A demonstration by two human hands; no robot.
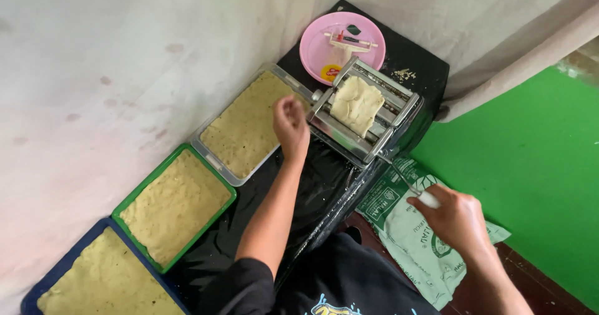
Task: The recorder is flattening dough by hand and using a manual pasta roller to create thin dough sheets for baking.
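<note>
A steel hand-cranked dough roller [368, 121] stands on a black-covered stand, with a pale sheet of dough [357, 104] lying in its top slot. My right hand [455, 218] is shut on the white crank handle [428, 199] at the roller's right side. My left hand [290, 126] hovers just left of the roller, fingers loosely curled, holding nothing that I can see.
Three trays of flattened dough lie in a row to the left: grey [206, 149], green [134, 197], blue [53, 274]. A pink plate [315, 40] with small items sits behind the roller. A green printed sack [412, 240] lies under my right hand.
</note>
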